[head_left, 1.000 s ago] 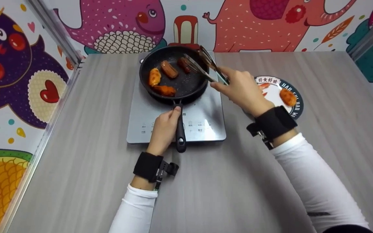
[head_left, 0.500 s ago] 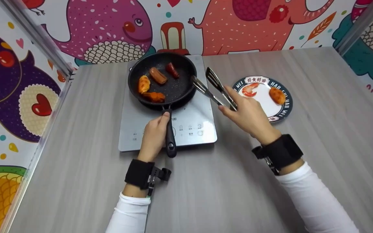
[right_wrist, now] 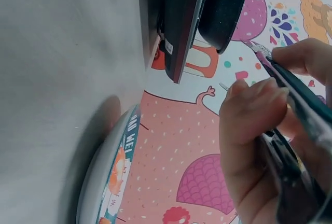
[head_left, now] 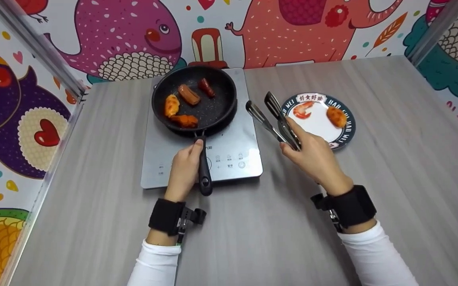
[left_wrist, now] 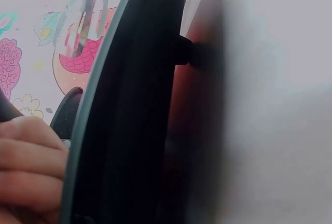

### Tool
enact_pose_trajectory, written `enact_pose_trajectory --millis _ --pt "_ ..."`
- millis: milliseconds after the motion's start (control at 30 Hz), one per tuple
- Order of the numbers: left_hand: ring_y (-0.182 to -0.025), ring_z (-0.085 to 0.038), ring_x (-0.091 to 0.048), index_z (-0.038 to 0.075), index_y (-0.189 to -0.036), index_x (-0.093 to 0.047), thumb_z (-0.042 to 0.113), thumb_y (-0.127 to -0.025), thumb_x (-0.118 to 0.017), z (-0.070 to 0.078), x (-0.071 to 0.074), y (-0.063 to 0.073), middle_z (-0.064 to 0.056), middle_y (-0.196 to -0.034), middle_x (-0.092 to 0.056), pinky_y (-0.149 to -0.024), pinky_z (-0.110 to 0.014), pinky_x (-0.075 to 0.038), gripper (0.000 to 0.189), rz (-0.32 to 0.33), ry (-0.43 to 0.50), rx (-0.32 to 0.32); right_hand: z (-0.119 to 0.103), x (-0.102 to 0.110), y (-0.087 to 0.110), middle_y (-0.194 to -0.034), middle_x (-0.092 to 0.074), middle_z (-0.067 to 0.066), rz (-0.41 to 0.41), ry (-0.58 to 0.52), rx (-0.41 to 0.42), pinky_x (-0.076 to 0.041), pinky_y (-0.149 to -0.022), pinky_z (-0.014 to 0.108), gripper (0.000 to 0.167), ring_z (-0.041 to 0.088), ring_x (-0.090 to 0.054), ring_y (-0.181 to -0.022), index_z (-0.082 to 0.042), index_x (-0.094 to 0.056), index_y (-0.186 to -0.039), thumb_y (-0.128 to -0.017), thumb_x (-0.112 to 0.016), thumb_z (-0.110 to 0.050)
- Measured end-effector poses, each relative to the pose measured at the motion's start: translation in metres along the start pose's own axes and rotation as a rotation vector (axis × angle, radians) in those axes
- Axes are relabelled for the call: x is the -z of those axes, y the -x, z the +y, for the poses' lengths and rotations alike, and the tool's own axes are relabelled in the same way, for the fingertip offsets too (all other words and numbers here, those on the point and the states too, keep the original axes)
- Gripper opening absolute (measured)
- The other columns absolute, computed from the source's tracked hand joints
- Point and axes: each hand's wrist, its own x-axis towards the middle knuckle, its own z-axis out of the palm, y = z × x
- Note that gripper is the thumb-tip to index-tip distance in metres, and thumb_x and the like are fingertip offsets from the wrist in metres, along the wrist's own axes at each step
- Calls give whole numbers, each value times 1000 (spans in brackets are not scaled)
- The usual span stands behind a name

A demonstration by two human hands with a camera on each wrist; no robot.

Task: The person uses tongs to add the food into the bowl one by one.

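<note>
My left hand [head_left: 184, 169] grips the black handle of a frying pan [head_left: 215, 115], the thumb along its top. In the pan lie a brown sausage piece [head_left: 189, 94], a dark red sausage-like piece [head_left: 206, 87], a golden browned piece [head_left: 171, 105] and an orange-red piece [head_left: 185, 120]. My right hand [head_left: 314, 157] holds metal tongs [head_left: 264, 122], their tips apart with nothing between them, between the pan and a round plate [head_left: 312, 125]. On the plate rests a golden browned piece [head_left: 336, 116] beside a shrimp picture that appears printed. The left wrist view shows my fingers [left_wrist: 31, 167] curled.
The pan sits on a silver induction cooktop [head_left: 241, 149] with touch controls along its front. Around it spreads a grey wood-grain table [head_left: 253, 234]. Walls with cartoon animals [head_left: 292, 35] close off the back and sides.
My right hand has drawn the tongs out of the pan, toward me and over near the plate. The head view has shifted slightly. My left hand stays on the handle.
</note>
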Motion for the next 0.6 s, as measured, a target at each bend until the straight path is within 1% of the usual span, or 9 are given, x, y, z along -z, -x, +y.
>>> enact_pose_trajectory --millis 167,233,400,467,533,600 --pt "-48 -16 -28 13 -60 -34 54 -89 -39 0 0 0 1 -55 -28 -50 -29 -24 50 1 -3 -4 2 2 0 -119 -52 20 -70 -10 -4 -39 -83 49 69 35 -53 -101 -21 -32 -138 -80 -59 -48" --pt "-49 -16 -28 13 -60 -34 54 -89 -38 0 -1 0 1 -56 -28 -51 -29 -24 50 -2 -5 -2 4 3 -1 -119 -52 21 -87 -7 0 -39 -83 50 70 36 -54 -100 -21 -32 -138 -79 -61 -47" --pt "-49 -16 -28 13 -60 -34 57 -88 -38 0 0 0 1 -56 -29 -50 -29 -24 52 -10 -2 1 12 12 -2 -113 -55 23 -85 6 -14 -40 -80 48 68 34 -56 -94 -16 -35 -137 -80 -64 -39" --pt "-48 -16 -27 13 -59 -34 57 -88 -38 0 0 0 1 -55 -28 -50 -29 -24 53 -9 -2 -4 18 19 -2 -105 -59 21 -87 6 -37 -42 -75 45 67 30 -58 -83 -17 -34 -137 -81 -62 -41" --pt "-47 -16 -27 13 -59 -33 57 -88 -38 -1 0 0 1 -55 -27 -49 -29 -24 53 -8 -1 -6 25 27 -1 -93 -62 18 -97 -4 -61 -45 -66 41 67 25 -60 -68 -19 -33 -138 -82 -59 -44" --pt "-47 -16 -27 13 -59 -32 57 -88 -37 -2 0 0 1 -55 -27 -49 -29 -24 53 -7 -3 -8 32 36 0 -82 -62 14 -108 -13 -105 -45 -57 37 68 20 -58 -55 -22 -32 -138 -82 -56 -50"
